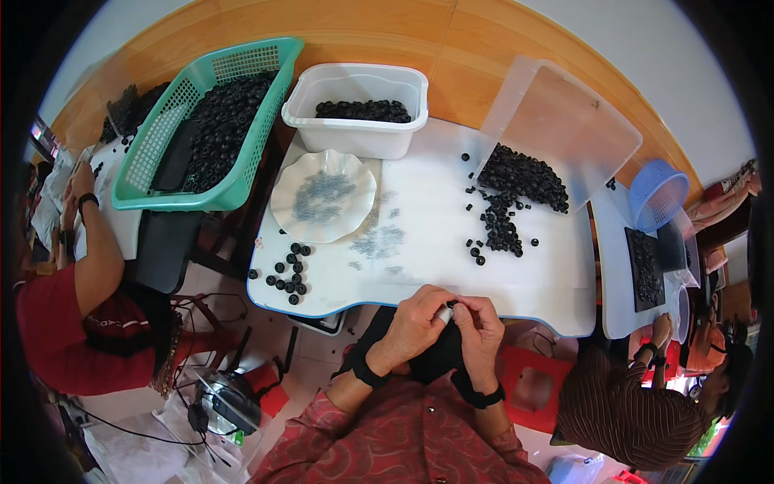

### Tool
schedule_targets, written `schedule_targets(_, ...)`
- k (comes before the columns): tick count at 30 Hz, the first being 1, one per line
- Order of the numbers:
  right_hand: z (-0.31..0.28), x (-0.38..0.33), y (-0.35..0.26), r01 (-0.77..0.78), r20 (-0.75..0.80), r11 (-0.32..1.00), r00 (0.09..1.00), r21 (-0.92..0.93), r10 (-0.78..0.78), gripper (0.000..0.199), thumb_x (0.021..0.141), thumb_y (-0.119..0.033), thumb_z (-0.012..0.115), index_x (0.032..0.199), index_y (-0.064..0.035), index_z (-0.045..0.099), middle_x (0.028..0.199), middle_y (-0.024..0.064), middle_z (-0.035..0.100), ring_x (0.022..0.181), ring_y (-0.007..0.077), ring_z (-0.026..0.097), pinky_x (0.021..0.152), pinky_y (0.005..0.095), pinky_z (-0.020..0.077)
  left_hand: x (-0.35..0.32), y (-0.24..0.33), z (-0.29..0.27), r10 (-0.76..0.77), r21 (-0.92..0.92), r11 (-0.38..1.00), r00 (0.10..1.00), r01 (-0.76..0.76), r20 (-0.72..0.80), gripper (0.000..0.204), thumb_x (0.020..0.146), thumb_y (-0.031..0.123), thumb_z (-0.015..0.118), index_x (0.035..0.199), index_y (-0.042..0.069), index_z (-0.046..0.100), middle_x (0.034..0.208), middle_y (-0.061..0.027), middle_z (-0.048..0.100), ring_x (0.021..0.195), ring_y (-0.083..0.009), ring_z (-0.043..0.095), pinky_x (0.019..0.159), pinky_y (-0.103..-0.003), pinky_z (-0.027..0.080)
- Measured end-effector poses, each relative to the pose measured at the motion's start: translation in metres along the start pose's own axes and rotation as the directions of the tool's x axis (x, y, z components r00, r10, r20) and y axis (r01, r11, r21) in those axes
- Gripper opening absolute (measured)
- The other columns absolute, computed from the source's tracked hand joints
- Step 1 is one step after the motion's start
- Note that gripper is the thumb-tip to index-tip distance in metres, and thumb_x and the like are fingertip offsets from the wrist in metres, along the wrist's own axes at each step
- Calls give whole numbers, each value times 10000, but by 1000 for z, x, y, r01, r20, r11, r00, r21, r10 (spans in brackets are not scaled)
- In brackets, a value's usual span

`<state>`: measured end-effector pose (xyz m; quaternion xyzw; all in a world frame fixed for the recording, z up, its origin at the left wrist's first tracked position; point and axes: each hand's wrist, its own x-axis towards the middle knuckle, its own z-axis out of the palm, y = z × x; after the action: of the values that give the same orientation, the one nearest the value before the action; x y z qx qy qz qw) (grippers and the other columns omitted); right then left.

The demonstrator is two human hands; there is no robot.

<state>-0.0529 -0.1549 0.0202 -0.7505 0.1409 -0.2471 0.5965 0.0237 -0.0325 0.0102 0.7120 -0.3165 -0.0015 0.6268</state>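
Observation:
Above my lap, at the table's front edge, both hands meet fingertip to fingertip. My left hand (414,324) is closed in a pinch around a small black part (451,304), mostly hidden by the fingers. From the other side my right hand (480,329) pinches the same part. Something white, like a finger cover, shows on a left fingertip. Beyond the hands, loose black parts (501,230) spill from a clear bin (564,121) lying on its side. Small grey metal pieces (377,242) lie scattered on the white table (435,278), with more on a scalloped white plate (284,198).
Several round black wheel-like pieces (292,270) sit at the table's left front. A white tub (355,137) and a green basket (173,133) hold more black pieces. Co-workers sit left (89,323) and right (637,403). A red stool (532,387) stands beside me.

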Motion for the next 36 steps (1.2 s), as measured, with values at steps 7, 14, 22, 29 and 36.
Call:
schedule_targets(7, 2, -1, -5, -270, 61, 957, 962, 107, 265, 124, 918, -68, 649, 1007, 16, 659, 829, 32, 668, 730, 79, 610, 662, 202, 489, -10, -4, -9, -50, -120, 991, 999, 52, 16, 311, 765, -78, 620, 1059, 17, 664, 994, -128, 675, 888, -236, 670, 761, -318, 543)
schedule_targets(14, 6, 3, -17, -305, 151, 926, 949, 222, 276, 134, 938, -82, 621, 1006, 26, 660, 826, 73, 689, 698, 94, 632, 635, 203, 498, -16, -7, -20, -289, -567, 760, 947, 318, 143, 279, 851, -99, 600, 1104, -6, 672, 1084, -94, 656, 974, -150, 628, 835, -268, 531)
schedule_targets(22, 15, 5, -23, -305, 148, 938, 948, 163, 283, 112, 941, -64, 613, 995, 28, 647, 830, 78, 690, 712, 100, 646, 641, 200, 508, -15, -9, -25, -307, -567, 754, 941, 332, 143, 293, 837, -98, 602, 1108, -7, 669, 1077, -84, 660, 989, -150, 625, 859, -269, 524)
schedule_targets(29, 33, 15, -25, -260, 216, 952, 951, 163, 223, 100, 944, -49, 603, 985, 40, 625, 864, 76, 682, 726, 88, 630, 653, 215, 511, -21, -16, -32, -401, -710, 618, 912, 337, 83, 221, 910, -11, 596, 1128, -26, 629, 1025, -97, 668, 897, -122, 639, 796, -248, 537)
schedule_targets(36, 64, 48, -3, 193, 203, 942, 969, -273, -140, 104, 867, -2, 649, 970, 4, 636, 820, 94, 597, 669, 156, 600, 597, 284, 478, -25, -26, -46, -465, -800, 527, 885, 286, 10, 214, 938, 28, 573, 1133, -56, 605, 989, -142, 661, 792, -170, 667, 663, -294, 583)
